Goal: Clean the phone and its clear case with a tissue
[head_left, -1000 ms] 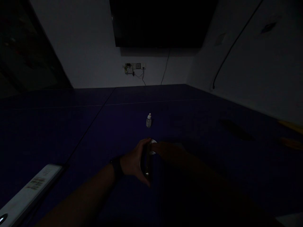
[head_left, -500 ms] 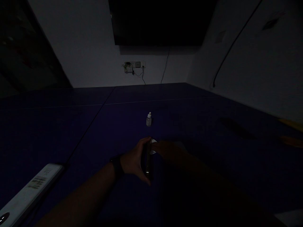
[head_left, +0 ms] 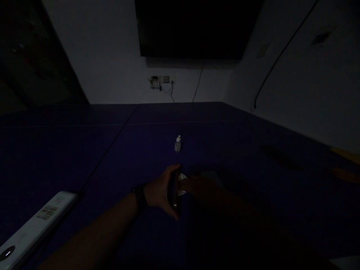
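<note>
My left hand point(head_left: 161, 190), with a dark watch on its wrist, grips a thin dark slab that looks like a phone point(head_left: 176, 191) by its two ends, thumb at the near end and fingers at the far one. It stands edge-on to me. Against its right face my right hand point(head_left: 198, 186) presses a small white wipe point(head_left: 182, 180); deep shadow blurs those fingers. Just beyond both hands a small clear dropper bottle point(head_left: 177, 145) with a white top stands upright on the purple table point(head_left: 146, 150).
A white power strip point(head_left: 36, 225) lies at the left. In the shadow right of my hands is a dim greyish flat thing point(head_left: 212, 176). Dark and orange-brown shapes point(head_left: 345, 174) lie far right. A screen point(head_left: 194, 28) hangs on the back wall above sockets point(head_left: 165, 79).
My right hand and the white wipe have slid nearer to me along the slab's face. My left hand keeps its grip. The view has tipped slightly.
</note>
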